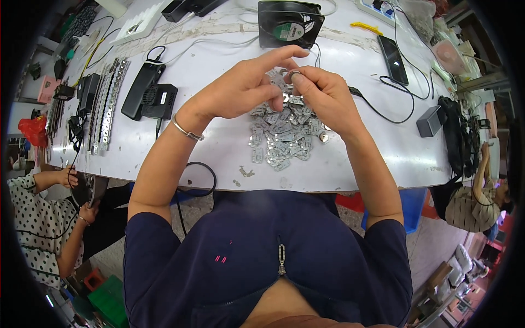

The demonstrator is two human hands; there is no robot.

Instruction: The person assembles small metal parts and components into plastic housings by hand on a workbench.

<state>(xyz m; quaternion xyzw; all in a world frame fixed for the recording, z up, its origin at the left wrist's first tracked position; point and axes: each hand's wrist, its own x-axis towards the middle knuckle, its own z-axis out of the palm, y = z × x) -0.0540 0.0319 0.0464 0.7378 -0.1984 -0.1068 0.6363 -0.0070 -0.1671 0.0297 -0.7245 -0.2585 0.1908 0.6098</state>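
Observation:
Over the table, a heap of small flat silvery metal parts lies spread between my forearms. My left hand is above the heap's far left side, its index finger stretched out and its thumb apart; I see nothing held in it. Close beside it, my right hand pinches a small round metal piece between thumb and fingers. The fingertips cover part of that piece. A round metal disc rests at the heap's right edge, below my right wrist.
A black square fan stands beyond my hands. Left are a black handset-shaped device and long perforated metal strips. A phone, cables and a small dark box lie right. Other people sit at both sides.

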